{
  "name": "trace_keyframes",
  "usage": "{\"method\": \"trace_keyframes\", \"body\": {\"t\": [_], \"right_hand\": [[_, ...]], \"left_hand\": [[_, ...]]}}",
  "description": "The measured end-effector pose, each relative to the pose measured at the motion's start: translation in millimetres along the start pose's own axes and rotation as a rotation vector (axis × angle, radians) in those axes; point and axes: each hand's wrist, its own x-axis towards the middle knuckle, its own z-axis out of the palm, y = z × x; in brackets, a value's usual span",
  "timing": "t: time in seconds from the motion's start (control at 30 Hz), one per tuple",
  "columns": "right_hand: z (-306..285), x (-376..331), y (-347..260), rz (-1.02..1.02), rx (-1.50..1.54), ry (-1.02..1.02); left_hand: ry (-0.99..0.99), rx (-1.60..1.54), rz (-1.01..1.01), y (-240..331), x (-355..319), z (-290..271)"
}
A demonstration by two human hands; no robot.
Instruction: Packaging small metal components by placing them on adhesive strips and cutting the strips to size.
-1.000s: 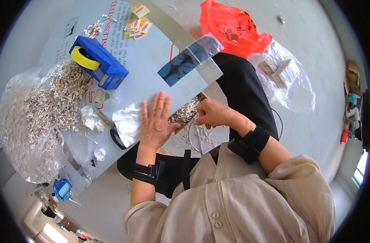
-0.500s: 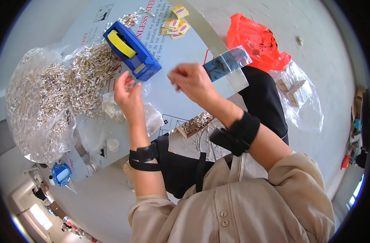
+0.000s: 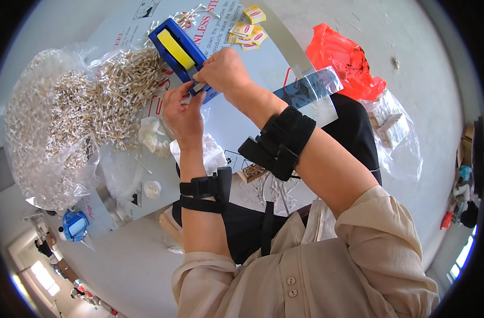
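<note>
Tabletop (image 3: 236, 124): blue dispenser (image 3: 181, 50); stick pile (image 3: 88, 106) left of it, yellow packets (image 3: 247, 33) right, tissue (image 3: 207, 153) below.

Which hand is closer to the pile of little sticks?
Left. The left hand sits right beside the stick pile; the right hand is farther off, at the blue tape dispenser.
</note>
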Motion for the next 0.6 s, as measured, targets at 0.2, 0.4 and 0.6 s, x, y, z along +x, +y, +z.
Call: {"method": "trace_keyframes", "body": {"t": [0.2,0.4,0.6], "right_hand": [[-7.5,-15.6,2.8,-0.132,-0.079,-0.033],[-40.7,-93.3,7.1,-0.023,0.230,-0.162],[-70.3,-143.9,25.7,0.000,0.329,-0.262]], "left_hand": [[-0.021,0.027,-0.016,-2.0,1.3,0.7],[0.006,-0.009,0.020,1.6,-0.6,-1.7],[-0.001,0.004,-0.066,2.3,-0.1,-0.9]]}}
